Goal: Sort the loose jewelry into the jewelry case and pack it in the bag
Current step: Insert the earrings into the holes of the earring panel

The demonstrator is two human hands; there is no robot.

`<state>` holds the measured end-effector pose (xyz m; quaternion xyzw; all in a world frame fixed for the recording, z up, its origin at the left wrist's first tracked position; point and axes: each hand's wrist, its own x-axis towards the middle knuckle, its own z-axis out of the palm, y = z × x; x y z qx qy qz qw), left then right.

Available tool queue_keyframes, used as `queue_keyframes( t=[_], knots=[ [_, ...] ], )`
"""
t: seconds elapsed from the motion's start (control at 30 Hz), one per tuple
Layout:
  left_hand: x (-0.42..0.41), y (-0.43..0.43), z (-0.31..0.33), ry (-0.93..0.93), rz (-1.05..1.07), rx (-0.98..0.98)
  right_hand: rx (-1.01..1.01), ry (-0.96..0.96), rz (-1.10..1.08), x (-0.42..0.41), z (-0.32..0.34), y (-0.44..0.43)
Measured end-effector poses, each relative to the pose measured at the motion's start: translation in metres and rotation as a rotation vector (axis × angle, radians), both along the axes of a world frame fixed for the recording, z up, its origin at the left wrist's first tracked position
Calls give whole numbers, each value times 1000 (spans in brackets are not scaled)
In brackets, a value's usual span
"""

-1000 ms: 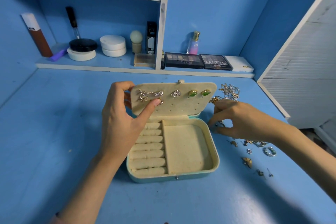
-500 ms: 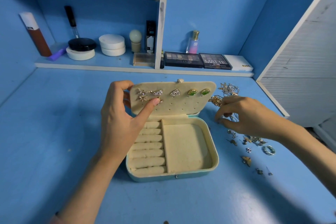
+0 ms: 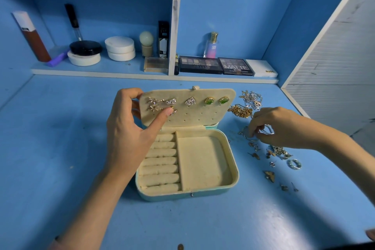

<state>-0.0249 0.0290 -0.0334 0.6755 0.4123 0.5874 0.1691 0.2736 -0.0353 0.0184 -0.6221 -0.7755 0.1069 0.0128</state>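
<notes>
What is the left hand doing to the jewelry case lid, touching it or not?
Touching. The head view shows the left hand gripping the jewelry case lid: thumb pressed on its front, fingers curled round its left edge.

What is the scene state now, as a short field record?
case: teal jewelry case with beige lining, open on blue table; ring rolls and flat compartment hold nothing
panel: beige earring panel in lid, earrings pinned along top
left hand: grips panel's left edge, thumb on its face
right hand: fingers curled in loose jewelry pile right of case; grip unclear
</notes>
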Motion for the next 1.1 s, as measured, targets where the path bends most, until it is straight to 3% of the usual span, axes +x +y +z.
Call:
queue_keyframes(
  t=[0.57, 0.9, 1.1],
  knots=[
    [-1, 0, 0, 8, 2, -5, -89, -60, 1, 0, 5, -6],
    [-1, 0, 0, 19, 11, -2, 158, 79, 122, -20, -12, -1],
    [-1, 0, 0, 7, -1, -9, 227, 32, 110, -30, -23, 4]
  ],
)
